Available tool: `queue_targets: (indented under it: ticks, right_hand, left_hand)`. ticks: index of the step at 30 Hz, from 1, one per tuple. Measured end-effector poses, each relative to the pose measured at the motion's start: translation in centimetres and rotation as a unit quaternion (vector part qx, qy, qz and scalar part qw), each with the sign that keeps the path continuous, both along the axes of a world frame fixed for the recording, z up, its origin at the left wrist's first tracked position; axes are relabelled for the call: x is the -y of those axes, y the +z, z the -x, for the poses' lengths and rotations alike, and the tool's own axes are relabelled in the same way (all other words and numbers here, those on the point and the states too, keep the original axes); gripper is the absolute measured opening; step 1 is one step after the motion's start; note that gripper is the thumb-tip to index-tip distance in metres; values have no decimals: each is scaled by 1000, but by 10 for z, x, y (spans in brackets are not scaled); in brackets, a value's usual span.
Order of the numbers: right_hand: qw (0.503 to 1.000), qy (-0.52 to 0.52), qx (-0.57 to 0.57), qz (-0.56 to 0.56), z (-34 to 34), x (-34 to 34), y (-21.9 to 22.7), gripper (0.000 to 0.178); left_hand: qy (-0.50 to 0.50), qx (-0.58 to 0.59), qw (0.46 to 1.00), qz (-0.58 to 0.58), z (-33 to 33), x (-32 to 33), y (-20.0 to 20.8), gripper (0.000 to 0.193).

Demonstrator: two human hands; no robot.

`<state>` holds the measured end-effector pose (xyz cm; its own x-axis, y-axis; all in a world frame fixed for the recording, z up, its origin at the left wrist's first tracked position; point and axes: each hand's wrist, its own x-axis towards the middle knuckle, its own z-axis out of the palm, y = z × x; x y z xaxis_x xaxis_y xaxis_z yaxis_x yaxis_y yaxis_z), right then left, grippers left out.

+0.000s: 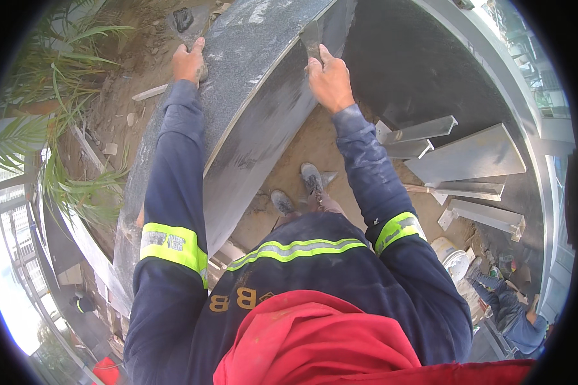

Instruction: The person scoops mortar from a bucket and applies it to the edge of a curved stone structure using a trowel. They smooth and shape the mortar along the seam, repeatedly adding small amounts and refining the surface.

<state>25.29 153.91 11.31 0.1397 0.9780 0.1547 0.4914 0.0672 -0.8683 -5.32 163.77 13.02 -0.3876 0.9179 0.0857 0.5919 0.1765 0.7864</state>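
Note:
My right hand (331, 80) is closed around a putty knife (311, 40), its blade against the far end of a long edge where a speckled grey stone slab (244, 58) meets an upright dark grey panel (263, 122). Over the slab's left side, my left hand (189, 64) is closed on a flat, pale, thin piece (198, 18), with a dark lump (183, 19) on it. Its lower part is hidden by my fingers. Whitish smears mark the slab and the panel.
At right, several metal brackets (481, 215) and a flat grey plate (472, 154) lie by a dark wall (424, 58). A white bucket (455, 263) stands near a seated or crouching person (517, 317). Leafy plants (58, 122) grow at left over dirt with debris.

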Motion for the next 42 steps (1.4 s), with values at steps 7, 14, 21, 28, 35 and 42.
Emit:
queue_targets:
  ticks: [7,14,21,28,35,42]
  right_hand:
    - [1000,24,-18,9,27,45,10,56]
    - [998,44,-38,33,57,86,6,56]
    - [997,53,-22,44,93,124,8,57]
    - [998,26,-45,21,100,153,-10,59]
    - [994,64,-57,63,121,170,12,59]
    - [996,47,-74,19,141,198,8,57]
  left_hand:
    - [-22,53,998,-29,18,-6,-12,65]
    - [-45,71,996,-33,24,-12,-14,61]
    - [-60,85,992,-68,34,-26,-28,69]
    - [-99,151,982,-53,7,-20,-36,40]
    - [-91,200,974,-59,36,-39,-42,47]
    - [-132,259,956,-45,34,-23,-31,31]
